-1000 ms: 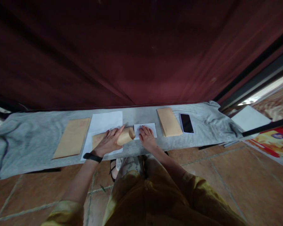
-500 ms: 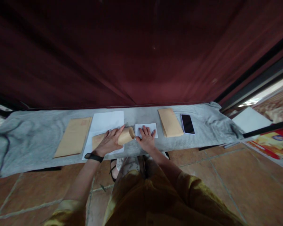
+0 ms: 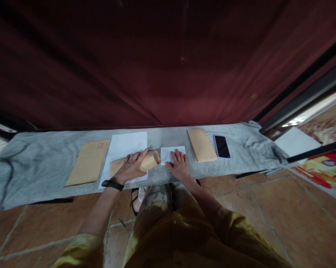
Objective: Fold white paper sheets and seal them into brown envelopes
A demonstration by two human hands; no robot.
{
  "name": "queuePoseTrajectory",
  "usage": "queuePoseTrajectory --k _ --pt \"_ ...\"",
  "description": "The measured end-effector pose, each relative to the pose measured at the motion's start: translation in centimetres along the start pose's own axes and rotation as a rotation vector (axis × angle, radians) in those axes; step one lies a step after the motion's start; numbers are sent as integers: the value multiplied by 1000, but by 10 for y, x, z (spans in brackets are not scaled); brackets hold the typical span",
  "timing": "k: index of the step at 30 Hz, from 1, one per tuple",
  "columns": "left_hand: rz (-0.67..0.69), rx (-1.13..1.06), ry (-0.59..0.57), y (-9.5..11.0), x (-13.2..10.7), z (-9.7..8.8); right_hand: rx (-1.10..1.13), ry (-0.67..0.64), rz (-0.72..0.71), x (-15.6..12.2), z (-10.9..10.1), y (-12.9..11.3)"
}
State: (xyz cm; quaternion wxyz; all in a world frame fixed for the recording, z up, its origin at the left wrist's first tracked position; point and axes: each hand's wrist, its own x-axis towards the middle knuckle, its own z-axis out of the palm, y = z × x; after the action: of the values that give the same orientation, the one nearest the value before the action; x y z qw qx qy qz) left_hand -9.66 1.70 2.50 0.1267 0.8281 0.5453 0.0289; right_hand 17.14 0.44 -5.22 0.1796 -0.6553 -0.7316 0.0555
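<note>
So here we're standing at a long bench with a grey cloth [image 3: 39, 163] over it, looking down at both hands.

Our left hand [image 3: 129, 168], the one with the black wristband [image 3: 112, 184], is wrapped around a brown envelope [image 3: 150, 160]. The palm lies on top and the fingers curl round it, so it's a proper hold. The envelope's mouth bulges open and sticks out past the fingertips to the right. The rest of it runs back under the hand, lying on a white sheet [image 3: 127, 144] that spreads out behind and to the left.

Our right hand [image 3: 180, 166] holds nothing. It's flat and open, fingers spread a little, pressing on the near right part of a folded white paper [image 3: 167, 153]. The paper's left part shows bare beyond the fingers, just beside the envelope's open mouth. We can't tell if the two actually touch. So paper and envelope mouth sit right between our hands.

Other stuff on the cloth:
- a flat envelope [image 3: 88, 162] to the left, its edge against the white sheet
- an envelope stack [image 3: 201, 144] just right of the folded paper
- a dark phone [image 3: 222, 146] face up, just beside that stack

Behind the bench hangs a maroon curtain [image 3: 162, 59], and there's a tiled floor [image 3: 268, 212] underfoot.
</note>
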Motion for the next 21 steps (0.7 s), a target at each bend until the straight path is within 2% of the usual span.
queuePoseTrajectory --k 11,17,21 --pt "-4 36 9 5 -3 -4 21 50 28 -10 -8 23" --pt "26 23 4 10 -7 -8 12 31 160 10 -11 24" --pt "13 12 -19 8 -10 -9 1 -35 208 28 -17 25"
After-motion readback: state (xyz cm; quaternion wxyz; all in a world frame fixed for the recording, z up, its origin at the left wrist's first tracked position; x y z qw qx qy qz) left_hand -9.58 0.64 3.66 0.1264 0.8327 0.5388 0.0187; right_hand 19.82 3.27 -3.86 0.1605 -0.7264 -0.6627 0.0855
